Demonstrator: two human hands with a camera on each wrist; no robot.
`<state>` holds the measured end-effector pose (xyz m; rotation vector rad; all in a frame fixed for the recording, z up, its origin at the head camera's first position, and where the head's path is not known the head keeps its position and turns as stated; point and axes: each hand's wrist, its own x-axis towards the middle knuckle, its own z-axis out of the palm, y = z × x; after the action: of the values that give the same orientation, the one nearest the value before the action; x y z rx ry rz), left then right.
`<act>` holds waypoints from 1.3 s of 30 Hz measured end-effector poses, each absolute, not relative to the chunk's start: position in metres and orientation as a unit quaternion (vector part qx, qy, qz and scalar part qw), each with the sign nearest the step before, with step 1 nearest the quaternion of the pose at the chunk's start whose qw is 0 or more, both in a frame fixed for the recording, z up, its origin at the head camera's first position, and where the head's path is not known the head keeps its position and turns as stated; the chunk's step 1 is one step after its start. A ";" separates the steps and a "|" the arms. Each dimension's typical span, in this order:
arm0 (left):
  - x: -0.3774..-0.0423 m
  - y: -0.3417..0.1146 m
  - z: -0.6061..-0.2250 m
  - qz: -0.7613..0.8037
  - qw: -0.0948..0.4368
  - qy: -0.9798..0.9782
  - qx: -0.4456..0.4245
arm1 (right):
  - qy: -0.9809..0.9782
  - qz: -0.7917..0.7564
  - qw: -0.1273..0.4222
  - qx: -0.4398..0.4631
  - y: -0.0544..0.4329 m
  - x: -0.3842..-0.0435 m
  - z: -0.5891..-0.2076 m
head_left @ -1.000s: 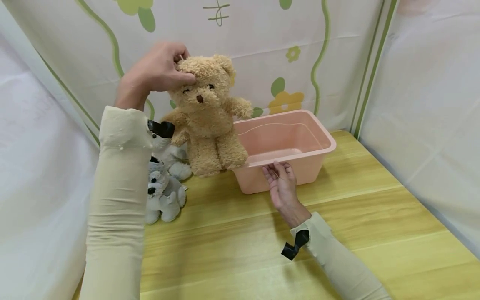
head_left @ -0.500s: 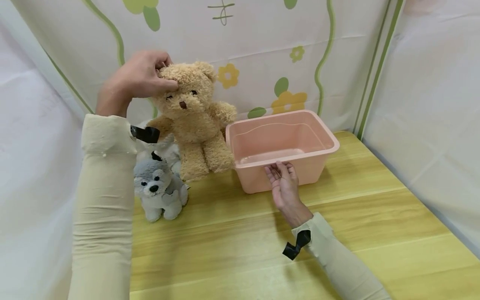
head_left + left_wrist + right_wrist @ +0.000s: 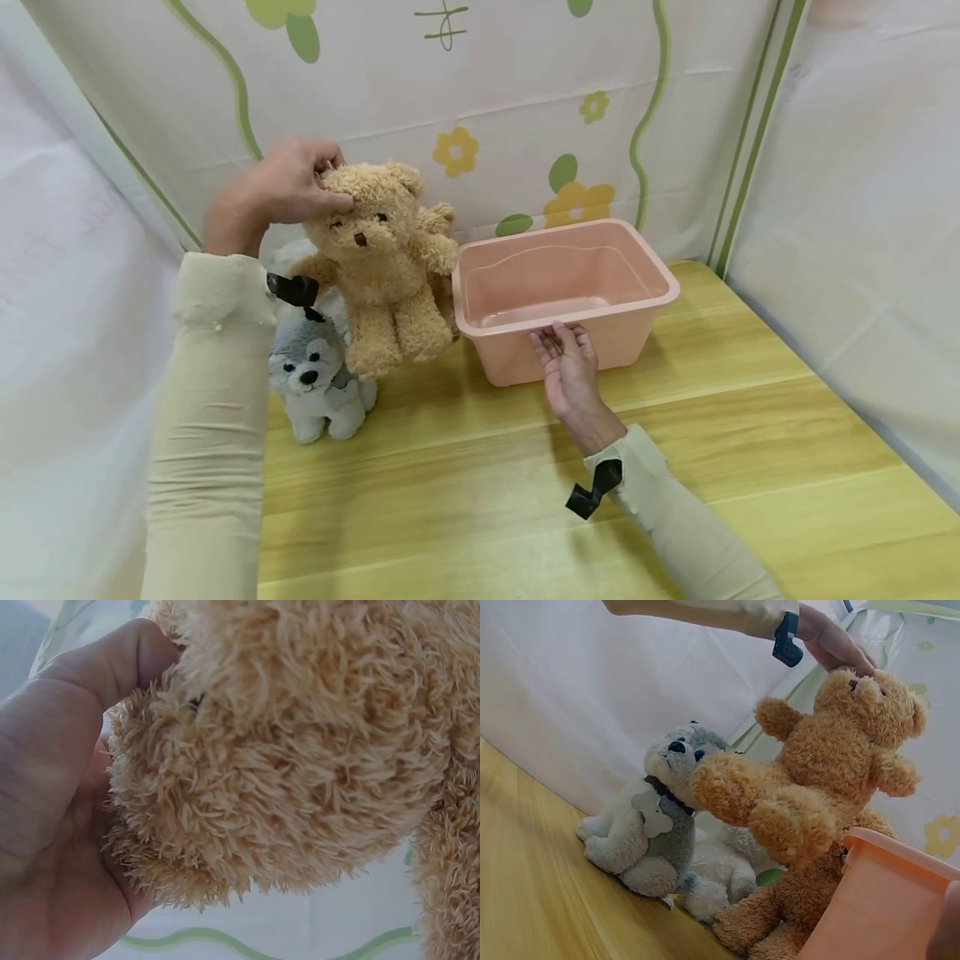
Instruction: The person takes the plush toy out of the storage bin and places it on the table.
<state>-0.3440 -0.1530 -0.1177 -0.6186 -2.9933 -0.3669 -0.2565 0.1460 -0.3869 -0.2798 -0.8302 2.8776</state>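
My left hand [image 3: 288, 187] grips a curly light-brown teddy bear [image 3: 382, 275] by its head, thumb at the front. The bear hangs upright, its legs above the table. In the left wrist view its fur [image 3: 285, 765] fills most of the picture, beside my thumb and palm. My right hand [image 3: 572, 379] is palm up, its loosely bent fingers touching the front wall of a pink plastic bin [image 3: 495, 354] just under the rim. A grey-and-white plush husky [image 3: 318, 379] sits left of the bear. Behind the bear, a second brown bear [image 3: 780, 911] leans near the bin.
A white plush toy [image 3: 724, 862] sits behind the husky, mostly hidden. The wooden table [image 3: 480, 500] runs to a white fabric wall with flower prints [image 3: 456, 152] at the back. More white fabric [image 3: 862, 183] hangs at the right.
The teddy bear in my left hand has moved left, then down, lately showing part of the second bear behind it. My right hand has stayed at the bin. The head view shifted slightly.
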 end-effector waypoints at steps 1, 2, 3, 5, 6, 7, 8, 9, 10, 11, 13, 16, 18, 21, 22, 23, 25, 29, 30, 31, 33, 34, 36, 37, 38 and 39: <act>-0.345 -0.153 -0.120 -0.117 0.029 -0.972 -0.203 | -0.278 0.953 0.068 -0.095 0.146 -0.256 -0.387; -0.345 -0.153 -0.122 -0.112 0.030 -0.971 -0.207 | -0.279 0.953 0.067 -0.095 0.146 -0.256 -0.386; -0.346 -0.153 -0.124 -0.110 0.031 -0.971 -0.211 | -0.279 0.953 0.066 -0.095 0.146 -0.256 -0.386; -0.347 -0.152 -0.129 -0.102 0.034 -0.969 -0.221 | -0.278 0.954 0.065 -0.095 0.146 -0.256 -0.386; -0.348 -0.151 -0.132 -0.100 0.035 -0.968 -0.226 | -0.278 0.954 0.066 -0.095 0.146 -0.257 -0.386; -0.349 -0.150 -0.134 -0.096 0.034 -0.968 -0.230 | -0.278 0.953 0.068 -0.096 0.146 -0.257 -0.386; -0.350 -0.150 -0.136 -0.092 0.032 -0.968 -0.232 | -0.277 0.953 0.068 -0.096 0.147 -0.257 -0.387; -0.350 -0.148 -0.139 -0.090 0.030 -0.968 -0.231 | -0.278 0.953 0.070 -0.097 0.147 -0.257 -0.387; -0.351 -0.148 -0.141 -0.084 0.029 -0.968 -0.233 | -0.277 0.953 0.070 -0.097 0.147 -0.257 -0.387; -0.351 -0.147 -0.144 -0.082 0.027 -0.968 -0.234 | -0.277 0.953 0.071 -0.096 0.147 -0.257 -0.387; -0.352 -0.146 -0.148 -0.074 0.025 -0.968 -0.237 | -0.279 0.953 0.072 -0.096 0.147 -0.257 -0.387; -0.355 -0.144 -0.155 -0.066 0.027 -0.967 -0.246 | -0.278 0.953 0.069 -0.095 0.148 -0.257 -0.387; -0.357 -0.143 -0.160 -0.065 0.029 -0.966 -0.250 | -0.280 0.953 0.069 -0.095 0.148 -0.257 -0.387; -0.360 -0.141 -0.167 -0.068 0.031 -0.965 -0.253 | -0.282 0.952 0.069 -0.095 0.148 -0.257 -0.387; -0.361 -0.140 -0.170 -0.068 0.031 -0.964 -0.254 | -0.282 0.952 0.070 -0.095 0.148 -0.257 -0.387; -0.362 -0.140 -0.172 -0.070 0.030 -0.964 -0.256 | -0.281 0.952 0.071 -0.096 0.148 -0.257 -0.386; -0.364 -0.139 -0.178 -0.071 0.028 -0.963 -0.257 | -0.280 0.952 0.072 -0.098 0.148 -0.257 -0.386; -0.366 -0.138 -0.186 -0.077 0.022 -0.964 -0.254 | -0.275 0.953 0.075 -0.099 0.148 -0.257 -0.386; -0.367 -0.138 -0.188 -0.076 0.020 -0.964 -0.253 | -0.274 0.953 0.076 -0.099 0.148 -0.258 -0.386; -0.367 -0.138 -0.190 -0.075 0.019 -0.965 -0.252 | -0.273 0.954 0.077 -0.099 0.148 -0.258 -0.386; -0.368 -0.137 -0.193 -0.075 0.016 -0.965 -0.251 | -0.274 0.954 0.077 -0.099 0.148 -0.258 -0.386; -0.368 -0.137 -0.194 -0.076 0.014 -0.965 -0.251 | -0.274 0.954 0.077 -0.099 0.148 -0.258 -0.386; -0.368 -0.137 -0.198 -0.079 0.013 -0.964 -0.252 | -0.276 0.953 0.075 -0.099 0.148 -0.258 -0.386; -0.368 -0.137 -0.199 -0.083 0.012 -0.964 -0.251 | -0.277 0.953 0.073 -0.098 0.148 -0.258 -0.386; -0.368 -0.137 -0.201 -0.086 0.012 -0.964 -0.251 | -0.278 0.953 0.072 -0.099 0.148 -0.258 -0.386; -0.368 -0.138 -0.203 -0.089 0.012 -0.964 -0.251 | -0.279 0.953 0.071 -0.099 0.149 -0.258 -0.386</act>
<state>-0.3683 -0.1376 -0.2027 -0.7837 -3.0049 -0.2790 -0.2579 0.1486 -0.3858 -0.2978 -0.8374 2.8642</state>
